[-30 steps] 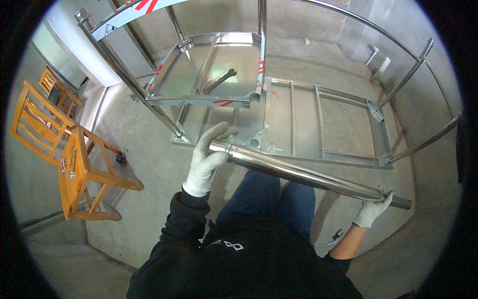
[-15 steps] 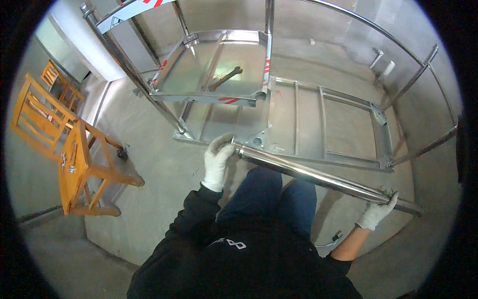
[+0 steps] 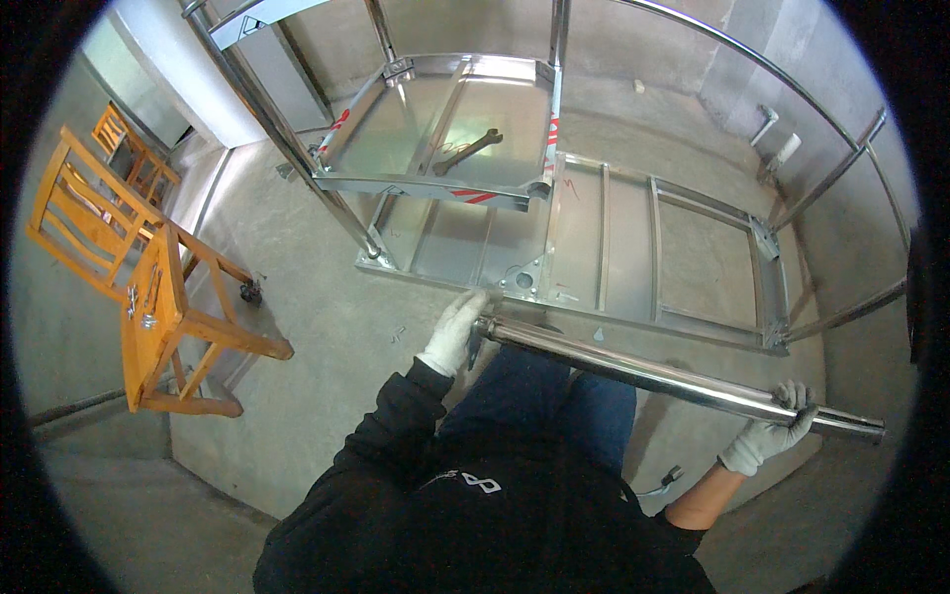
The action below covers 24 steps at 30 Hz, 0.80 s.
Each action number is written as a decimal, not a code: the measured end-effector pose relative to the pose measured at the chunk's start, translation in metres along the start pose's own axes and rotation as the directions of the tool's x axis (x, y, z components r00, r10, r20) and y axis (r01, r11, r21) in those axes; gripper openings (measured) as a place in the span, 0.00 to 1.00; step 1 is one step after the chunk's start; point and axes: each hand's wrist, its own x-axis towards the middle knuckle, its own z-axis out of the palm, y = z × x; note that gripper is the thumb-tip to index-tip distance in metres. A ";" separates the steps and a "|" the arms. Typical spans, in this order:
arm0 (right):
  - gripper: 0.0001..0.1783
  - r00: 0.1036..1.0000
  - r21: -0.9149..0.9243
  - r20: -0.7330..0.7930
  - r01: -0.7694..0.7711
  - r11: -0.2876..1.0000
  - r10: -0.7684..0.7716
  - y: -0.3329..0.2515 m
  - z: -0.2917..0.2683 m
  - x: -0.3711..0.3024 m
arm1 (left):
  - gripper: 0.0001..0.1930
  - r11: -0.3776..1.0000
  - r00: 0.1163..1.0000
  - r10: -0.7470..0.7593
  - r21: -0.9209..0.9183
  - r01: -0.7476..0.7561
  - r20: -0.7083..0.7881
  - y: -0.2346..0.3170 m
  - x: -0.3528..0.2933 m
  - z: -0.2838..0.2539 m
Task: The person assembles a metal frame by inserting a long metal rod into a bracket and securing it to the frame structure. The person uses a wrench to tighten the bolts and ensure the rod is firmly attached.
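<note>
A shiny round steel tube (image 3: pixel 633 369) lies across in front of my legs, its right end tilted nearer to me. My left hand (image 3: pixel 455 335), in a white work glove, is closed at the tube's left end, with its fingers over the tip. Near the other end, my gloved right hand (image 3: pixel 768 436) wraps round the tube from below, leaving a short length sticking out to the right. Just beyond the tube is the low metal base frame (image 3: pixel 683 330), with a round hole in a corner plate close to my left hand.
A raised metal tray (image 3: pixel 416 186) on steel posts holds an open-ended wrench (image 3: pixel 468 150). At the left stands a wooden chair (image 3: pixel 163 317) with small tools on its seat. Curved steel rails (image 3: pixel 742 45) rise at the right. A cable plug (image 3: pixel 673 475) lies on the floor.
The tube has moved right and slightly nearer to me, both hands moving with it. My right hand's fingers now curl over the tube. The view has shifted slightly.
</note>
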 end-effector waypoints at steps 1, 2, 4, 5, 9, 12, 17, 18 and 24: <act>0.07 0.998 -0.061 -0.052 0.029 0.998 -0.032 0.004 0.004 0.000 | 0.25 0.998 0.998 -0.022 0.058 0.025 -0.052 0.002 -0.001 0.005; 0.08 0.992 -0.122 -0.102 0.055 0.991 -0.068 0.008 0.007 0.001 | 0.25 0.995 0.996 -0.037 0.090 0.044 -0.076 -0.001 -0.001 0.005; 0.08 0.973 -0.242 -0.214 0.037 0.970 -0.091 0.019 0.017 0.001 | 0.26 0.989 0.993 -0.064 0.123 0.077 -0.102 -0.014 0.001 0.001; 0.08 0.957 -0.300 -0.265 0.034 0.953 -0.118 0.024 0.025 0.000 | 0.25 0.992 0.992 -0.071 0.095 0.082 -0.105 -0.022 0.003 -0.001; 0.08 0.912 -0.429 -0.348 0.050 0.902 -0.216 0.029 0.034 0.005 | 0.22 0.997 0.989 -0.045 -0.064 0.036 -0.143 -0.035 0.000 -0.005; 0.08 0.896 -0.499 -0.340 0.087 0.862 -0.287 0.033 0.038 0.004 | 0.20 0.998 0.993 0.022 -0.049 -0.027 -0.114 -0.027 -0.002 -0.002; 0.07 0.988 -0.007 0.155 0.005 1.000 -0.004 0.022 0.018 0.000 | 0.22 0.997 0.985 -0.077 -0.022 0.074 -0.152 -0.043 0.013 -0.006; 0.07 0.986 -0.011 0.164 -0.002 1.000 0.004 0.025 0.022 0.000 | 0.22 0.995 0.982 -0.101 0.005 0.103 -0.161 -0.044 0.012 -0.003; 0.14 0.924 0.018 0.381 -0.050 0.999 0.039 0.024 0.034 0.008 | 0.21 0.982 0.988 -0.156 -0.101 0.157 0.020 -0.077 0.028 -0.033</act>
